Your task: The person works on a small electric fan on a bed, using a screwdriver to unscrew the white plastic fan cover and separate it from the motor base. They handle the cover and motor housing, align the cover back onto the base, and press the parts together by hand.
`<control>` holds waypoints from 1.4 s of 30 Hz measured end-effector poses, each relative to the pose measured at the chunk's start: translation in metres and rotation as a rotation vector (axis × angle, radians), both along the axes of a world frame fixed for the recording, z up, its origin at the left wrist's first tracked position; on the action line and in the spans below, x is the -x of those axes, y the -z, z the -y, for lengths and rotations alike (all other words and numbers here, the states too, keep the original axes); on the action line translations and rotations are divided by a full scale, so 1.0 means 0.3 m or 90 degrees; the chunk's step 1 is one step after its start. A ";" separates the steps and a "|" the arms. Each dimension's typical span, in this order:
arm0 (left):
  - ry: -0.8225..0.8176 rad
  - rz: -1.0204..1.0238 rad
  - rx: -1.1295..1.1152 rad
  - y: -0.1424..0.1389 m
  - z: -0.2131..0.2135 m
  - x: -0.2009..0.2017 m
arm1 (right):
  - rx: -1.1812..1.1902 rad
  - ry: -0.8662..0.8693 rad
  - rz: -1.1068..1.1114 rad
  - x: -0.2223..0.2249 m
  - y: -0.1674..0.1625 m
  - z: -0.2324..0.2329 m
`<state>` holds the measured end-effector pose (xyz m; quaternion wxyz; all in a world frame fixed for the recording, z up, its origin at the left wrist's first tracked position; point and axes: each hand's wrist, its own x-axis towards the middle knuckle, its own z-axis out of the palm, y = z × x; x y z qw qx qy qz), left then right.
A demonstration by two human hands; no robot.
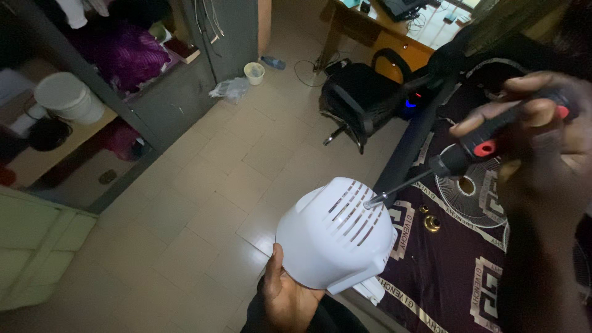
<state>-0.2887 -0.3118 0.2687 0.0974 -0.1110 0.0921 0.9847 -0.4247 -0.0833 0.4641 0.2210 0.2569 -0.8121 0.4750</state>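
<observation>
My left hand (288, 295) grips the underside of a white plastic fan motor cover (333, 237) with several vent slots, holding it up over the floor. My right hand (542, 126) is closed around the black and red handle of a screwdriver (475, 151). The screwdriver's metal tip touches the top of the cover by the slots. Below my right hand, a round fan grille (472, 194) lies on a dark patterned cloth (444, 271).
Small brass-coloured fittings (431, 222) rest on the cloth near the grille. A black office chair (361, 102) stands on the beige tiled floor (203, 185) beside a wooden desk (376, 31). Shelves (123, 92) with buckets and clothes stand at the left.
</observation>
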 end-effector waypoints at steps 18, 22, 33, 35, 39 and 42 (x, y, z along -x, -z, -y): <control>0.005 0.030 -0.014 0.007 -0.017 0.011 | -0.039 0.028 0.061 -0.016 0.029 -0.120; 0.000 -0.060 -0.054 0.016 -0.012 0.005 | -0.353 0.031 0.185 -0.186 0.094 0.019; 0.006 -0.047 -0.001 0.001 -0.014 -0.005 | -0.501 0.106 0.481 -0.255 0.094 0.187; 0.000 -0.034 0.007 0.000 -0.016 -0.004 | -0.374 -0.003 0.306 -0.263 0.084 0.187; 0.032 0.044 0.036 0.030 -0.005 -0.005 | -0.631 0.078 0.531 -0.264 0.103 0.179; 0.035 0.001 0.041 0.068 -0.002 -0.018 | -0.454 0.057 0.405 -0.281 0.104 0.154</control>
